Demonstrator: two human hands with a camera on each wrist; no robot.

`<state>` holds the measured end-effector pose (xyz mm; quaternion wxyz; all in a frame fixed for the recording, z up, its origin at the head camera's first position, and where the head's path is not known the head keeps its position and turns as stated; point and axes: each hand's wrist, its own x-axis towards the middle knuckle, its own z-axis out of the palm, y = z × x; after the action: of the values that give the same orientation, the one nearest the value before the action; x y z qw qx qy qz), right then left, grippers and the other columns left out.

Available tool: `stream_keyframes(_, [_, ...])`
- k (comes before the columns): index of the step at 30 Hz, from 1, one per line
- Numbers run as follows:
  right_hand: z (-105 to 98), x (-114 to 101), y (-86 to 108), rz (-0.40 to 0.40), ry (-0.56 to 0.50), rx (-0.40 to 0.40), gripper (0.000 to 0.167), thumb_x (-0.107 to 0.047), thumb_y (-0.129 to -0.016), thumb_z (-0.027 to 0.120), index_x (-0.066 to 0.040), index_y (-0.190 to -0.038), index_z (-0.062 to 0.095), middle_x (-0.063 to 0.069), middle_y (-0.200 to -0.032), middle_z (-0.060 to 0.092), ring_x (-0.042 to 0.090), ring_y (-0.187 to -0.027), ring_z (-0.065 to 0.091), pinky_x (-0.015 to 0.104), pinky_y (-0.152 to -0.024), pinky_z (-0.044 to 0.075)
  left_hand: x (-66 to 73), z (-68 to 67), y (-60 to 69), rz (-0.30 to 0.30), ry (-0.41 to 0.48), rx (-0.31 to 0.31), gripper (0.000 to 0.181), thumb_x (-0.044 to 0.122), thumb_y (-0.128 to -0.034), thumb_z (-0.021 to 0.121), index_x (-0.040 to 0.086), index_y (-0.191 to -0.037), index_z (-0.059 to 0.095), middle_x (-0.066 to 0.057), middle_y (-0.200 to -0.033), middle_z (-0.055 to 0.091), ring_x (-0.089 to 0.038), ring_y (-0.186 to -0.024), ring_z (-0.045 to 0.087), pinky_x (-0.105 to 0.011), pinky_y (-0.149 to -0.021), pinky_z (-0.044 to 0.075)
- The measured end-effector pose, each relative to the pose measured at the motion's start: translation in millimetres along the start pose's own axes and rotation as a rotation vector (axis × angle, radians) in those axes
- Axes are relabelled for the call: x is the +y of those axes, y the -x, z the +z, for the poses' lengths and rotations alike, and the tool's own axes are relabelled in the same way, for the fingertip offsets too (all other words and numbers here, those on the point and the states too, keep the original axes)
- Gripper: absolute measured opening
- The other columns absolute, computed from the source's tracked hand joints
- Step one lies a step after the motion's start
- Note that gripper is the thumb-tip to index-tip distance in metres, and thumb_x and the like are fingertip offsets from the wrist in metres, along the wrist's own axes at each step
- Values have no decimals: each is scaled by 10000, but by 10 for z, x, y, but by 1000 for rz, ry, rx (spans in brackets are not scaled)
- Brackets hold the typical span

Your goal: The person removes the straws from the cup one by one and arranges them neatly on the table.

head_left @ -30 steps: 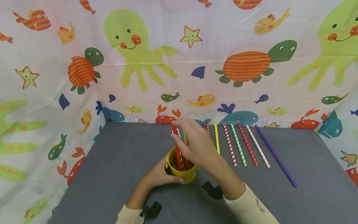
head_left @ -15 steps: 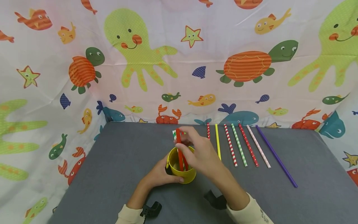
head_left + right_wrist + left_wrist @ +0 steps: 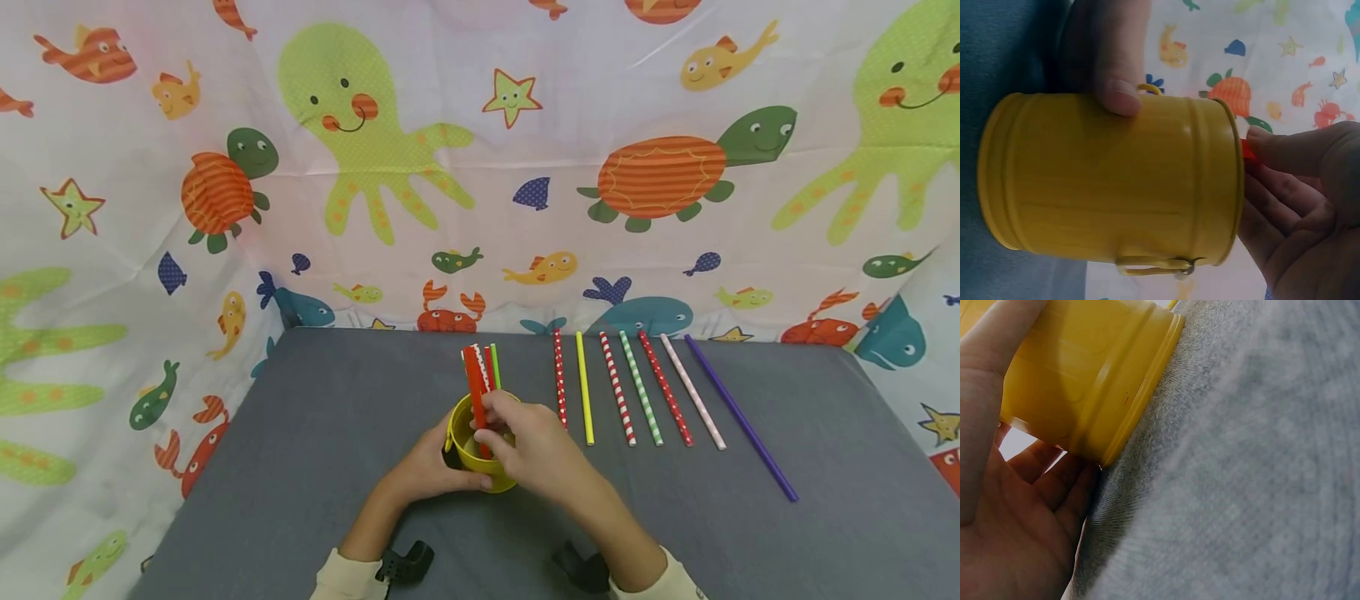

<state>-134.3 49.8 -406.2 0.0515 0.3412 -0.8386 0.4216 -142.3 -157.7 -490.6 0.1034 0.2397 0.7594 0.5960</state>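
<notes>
In the head view, the right hand (image 3: 536, 440) conceals part of the yellow bucket (image 3: 1110, 181) and the lower portion of the green straw (image 3: 496, 367). Cut off at the upper edge: yellow bucket, left wrist view; left hand (image 3: 1116, 59), right wrist view.

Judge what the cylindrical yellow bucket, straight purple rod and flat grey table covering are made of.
Yellow bucket: likely painted metal, softly glossy; raised ridges suggest it.
Purple rod: perhaps plastic or paper, smooth; its plain surface leaves this open.
Grey table covering: matte fabric; a ribbed weave shows.
</notes>
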Motion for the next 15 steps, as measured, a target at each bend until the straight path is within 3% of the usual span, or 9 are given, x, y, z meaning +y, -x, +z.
stream_keyframes(5, [45,38,33,17,96,-94,238,-89,-867,800,-85,-1023,620,-5,-915,697,97,-782,640,265,-691,556,34,0,-1,-25,-16,4,929,230,-763,903,165,-1520,369,56,-1337,572,-155,-1155,573,-358,-1027,440])
stream_keyframes(11, [52,64,40,-13,126,-104,218,-122,-892,781,-106,-1002,594,-45,-851,651,81,-702,559,236,-617,505,28,-6,-10,-28,-21,-1,916,238,-771,897,166,-1517,370,51,-1323,577,-173,-1136,580,-355,-1004,457])
stream_keyframes(15, [28,42,43,-32,86,-83,236,-110,-928,738,-96,-1065,546,-58,-829,578,82,-678,517,225,-595,487,-142,0,-24,-23,-45,14,966,238,-747,913,184,-1529,349,56,-1330,575,-178,-1131,581,-350,-1000,459])
